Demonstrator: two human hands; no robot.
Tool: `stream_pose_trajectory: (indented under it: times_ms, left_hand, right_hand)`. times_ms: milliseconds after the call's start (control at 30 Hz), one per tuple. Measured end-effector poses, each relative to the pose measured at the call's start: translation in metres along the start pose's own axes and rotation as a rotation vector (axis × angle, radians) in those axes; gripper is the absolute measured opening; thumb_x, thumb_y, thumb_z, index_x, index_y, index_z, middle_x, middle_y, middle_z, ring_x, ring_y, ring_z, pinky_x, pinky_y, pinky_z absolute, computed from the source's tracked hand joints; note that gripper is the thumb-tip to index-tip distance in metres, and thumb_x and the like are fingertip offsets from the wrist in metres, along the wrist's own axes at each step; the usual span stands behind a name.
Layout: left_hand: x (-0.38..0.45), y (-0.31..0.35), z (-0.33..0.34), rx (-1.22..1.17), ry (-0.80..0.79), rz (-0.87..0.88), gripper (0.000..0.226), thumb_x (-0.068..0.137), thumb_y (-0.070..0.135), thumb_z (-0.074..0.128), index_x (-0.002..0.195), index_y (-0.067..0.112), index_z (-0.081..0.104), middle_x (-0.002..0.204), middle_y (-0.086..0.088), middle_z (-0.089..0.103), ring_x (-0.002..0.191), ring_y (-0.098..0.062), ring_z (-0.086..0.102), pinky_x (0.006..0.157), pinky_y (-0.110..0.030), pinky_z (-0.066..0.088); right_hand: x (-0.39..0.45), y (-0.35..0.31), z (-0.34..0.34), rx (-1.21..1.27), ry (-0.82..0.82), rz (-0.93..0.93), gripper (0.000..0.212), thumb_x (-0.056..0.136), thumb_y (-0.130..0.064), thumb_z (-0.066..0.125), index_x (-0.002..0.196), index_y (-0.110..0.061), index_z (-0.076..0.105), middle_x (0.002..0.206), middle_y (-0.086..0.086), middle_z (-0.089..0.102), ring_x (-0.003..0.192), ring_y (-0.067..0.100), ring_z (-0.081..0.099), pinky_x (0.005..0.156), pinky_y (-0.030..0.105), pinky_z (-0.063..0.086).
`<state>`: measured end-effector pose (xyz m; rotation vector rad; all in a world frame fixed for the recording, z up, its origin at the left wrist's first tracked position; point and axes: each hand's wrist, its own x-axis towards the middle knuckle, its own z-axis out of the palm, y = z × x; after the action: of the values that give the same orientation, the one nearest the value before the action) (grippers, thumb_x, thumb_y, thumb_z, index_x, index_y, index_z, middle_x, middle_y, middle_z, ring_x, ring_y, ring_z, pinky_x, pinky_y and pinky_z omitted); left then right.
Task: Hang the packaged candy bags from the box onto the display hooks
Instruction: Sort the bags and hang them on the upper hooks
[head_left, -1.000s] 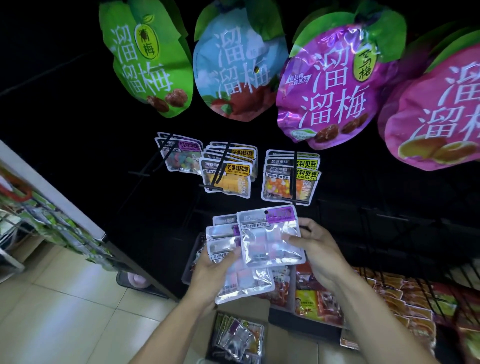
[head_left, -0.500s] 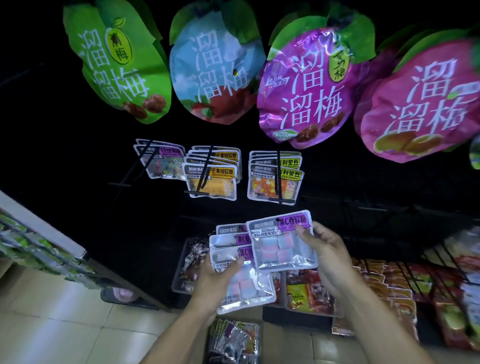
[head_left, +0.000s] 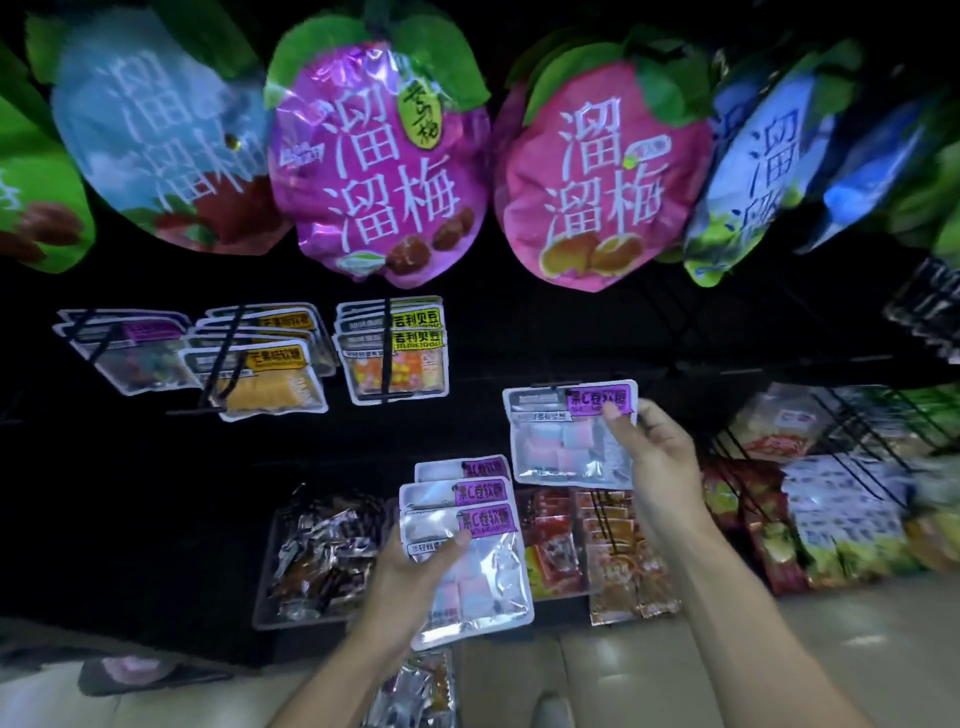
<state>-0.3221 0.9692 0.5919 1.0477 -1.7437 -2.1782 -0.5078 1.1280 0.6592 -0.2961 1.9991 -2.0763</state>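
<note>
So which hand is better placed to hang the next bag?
Right. The right hand holds a single candy bag raised toward the hook row; the left hand grips the remaining stack lower down.

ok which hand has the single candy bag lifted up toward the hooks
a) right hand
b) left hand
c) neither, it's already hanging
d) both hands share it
a: the right hand pinches one purple-labelled candy bag by its right edge, raised apart from the stack of the same bags that the left hand grips lower down.
</note>
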Motion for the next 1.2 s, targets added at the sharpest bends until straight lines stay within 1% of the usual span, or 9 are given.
stream_pose_trajectory:
  times_ms: [200, 267, 367, 467, 533, 633, 767, 1033, 1200]
  left_hand:
    - [-0.004, 0.001, 0.054, -0.131, 0.149, -0.03, 0.093, 0.081, 0.043, 0.081, 0.156, 0.022, 0.03, 0.136, 0.008, 0.053, 0.135, -0.027, 0.052, 0.115, -0.05, 0.038]
    - [-0.013, 0.004, 0.067, -0.175, 0.238, -0.042, 0.059, 0.074, 0.044, 0.083, 0.122, 0.033, 0.051, 0.109, 0.022, 0.065, 0.109, -0.012, 0.066, 0.101, -0.041, 0.049]
    - [-0.028, 0.006, 0.085, -0.242, 0.278, -0.059, 0.035, 0.082, 0.037, 0.08, 0.097, 0.042, 0.048, 0.086, 0.03, 0.065, 0.081, 0.014, 0.059, 0.087, -0.022, 0.047]
    - [-0.039, 0.004, 0.094, -0.294, 0.41, -0.069, 0.059, 0.081, 0.042, 0.083, 0.129, 0.031, 0.052, 0.109, 0.02, 0.072, 0.093, 0.002, 0.067, 0.062, -0.009, 0.052]
    - [-0.042, -0.001, 0.095, -0.314, 0.482, -0.044, 0.101, 0.064, 0.058, 0.09, 0.147, 0.025, 0.044, 0.136, 0.003, 0.067, 0.106, -0.006, 0.07, 0.072, -0.023, 0.061]
    - [-0.047, 0.002, 0.099, -0.342, 0.476, -0.012, 0.112, 0.063, 0.064, 0.088, 0.155, 0.035, 0.032, 0.151, 0.0, 0.054, 0.125, -0.022, 0.065, 0.098, -0.053, 0.057]
    - [-0.04, -0.001, 0.1, -0.295, 0.449, 0.014, 0.117, 0.072, 0.061, 0.081, 0.163, 0.028, 0.015, 0.159, -0.005, 0.045, 0.143, -0.031, 0.047, 0.117, -0.058, 0.037]
    - [-0.027, -0.001, 0.093, -0.232, 0.361, 0.009, 0.113, 0.069, 0.061, 0.083, 0.16, 0.026, 0.027, 0.16, -0.007, 0.042, 0.141, -0.032, 0.049, 0.114, -0.059, 0.036]
    - [-0.023, 0.009, 0.069, -0.252, 0.29, 0.039, 0.092, 0.08, 0.048, 0.079, 0.155, 0.023, 0.033, 0.151, 0.0, 0.05, 0.141, -0.028, 0.047, 0.118, -0.057, 0.031]
  right_hand:
    - [0.034, 0.007, -0.004, -0.006, -0.148, -0.06, 0.022, 0.098, -0.024, 0.068, 0.077, -0.028, 0.071, 0.079, 0.001, 0.063, 0.078, 0.017, 0.055, 0.077, 0.036, 0.042]
    - [0.048, 0.014, -0.002, 0.018, -0.131, -0.073, 0.02, 0.098, -0.025, 0.069, 0.078, -0.026, 0.071, 0.075, 0.001, 0.058, 0.073, 0.016, 0.048, 0.074, 0.035, 0.037]
    - [0.056, 0.019, 0.006, 0.035, -0.199, -0.062, 0.018, 0.098, -0.025, 0.069, 0.082, -0.03, 0.073, 0.079, -0.006, 0.068, 0.078, 0.012, 0.058, 0.075, 0.032, 0.042]
    - [0.055, 0.021, 0.013, 0.059, -0.21, -0.053, 0.018, 0.098, -0.025, 0.069, 0.081, -0.029, 0.073, 0.083, -0.008, 0.071, 0.083, 0.01, 0.061, 0.078, 0.03, 0.044]
    - [0.056, 0.021, 0.016, 0.075, -0.179, -0.051, 0.017, 0.097, -0.024, 0.07, 0.081, -0.026, 0.072, 0.081, -0.01, 0.071, 0.078, 0.005, 0.06, 0.076, 0.026, 0.044]
    - [0.064, 0.02, 0.021, 0.061, -0.145, -0.049, 0.016, 0.096, -0.022, 0.071, 0.08, -0.025, 0.07, 0.075, -0.013, 0.07, 0.071, -0.001, 0.06, 0.072, 0.02, 0.045]
    - [0.086, 0.017, 0.028, -0.006, -0.144, -0.037, 0.015, 0.096, -0.025, 0.07, 0.081, -0.025, 0.07, 0.073, -0.013, 0.071, 0.066, -0.003, 0.063, 0.069, 0.017, 0.048]
    - [0.133, 0.017, 0.042, -0.181, -0.124, -0.012, 0.025, 0.098, -0.031, 0.068, 0.08, -0.014, 0.069, 0.074, -0.004, 0.063, 0.068, 0.01, 0.056, 0.072, 0.029, 0.045]
    - [0.132, 0.018, 0.046, -0.144, -0.039, 0.091, 0.021, 0.098, -0.035, 0.068, 0.11, -0.018, 0.071, 0.101, -0.005, 0.071, 0.098, 0.014, 0.066, 0.086, 0.025, 0.044]
